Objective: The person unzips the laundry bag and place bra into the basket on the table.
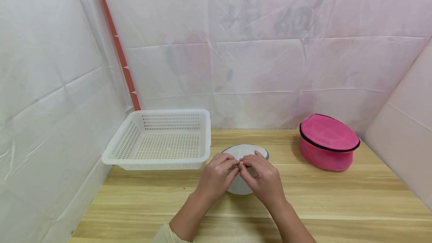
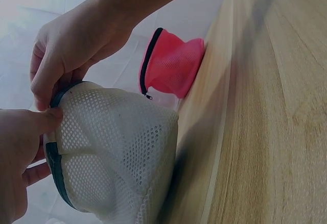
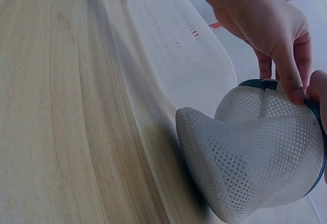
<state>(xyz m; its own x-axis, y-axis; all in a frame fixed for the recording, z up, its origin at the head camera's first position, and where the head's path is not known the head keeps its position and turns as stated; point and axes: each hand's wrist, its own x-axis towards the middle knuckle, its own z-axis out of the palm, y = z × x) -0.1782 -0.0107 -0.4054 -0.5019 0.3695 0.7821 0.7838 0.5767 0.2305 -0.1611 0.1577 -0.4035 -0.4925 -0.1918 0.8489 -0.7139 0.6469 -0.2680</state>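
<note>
A white mesh laundry bag with a dark green zipper band round its top stands on the table in front of the person. My left hand pinches the near side of that band between thumb and fingers. Right beside it, my right hand pinches the band too, the fingertips of both hands almost meeting. In the right wrist view the bag has a sagging, dented mesh side. Something small and light shows between the fingertips in the head view; I cannot tell what it is.
At the back left of the wooden table sits a white plastic basket with slotted walls. A pink mesh bag with a black zipper stands at the back right. White sheeting hangs behind and at both sides.
</note>
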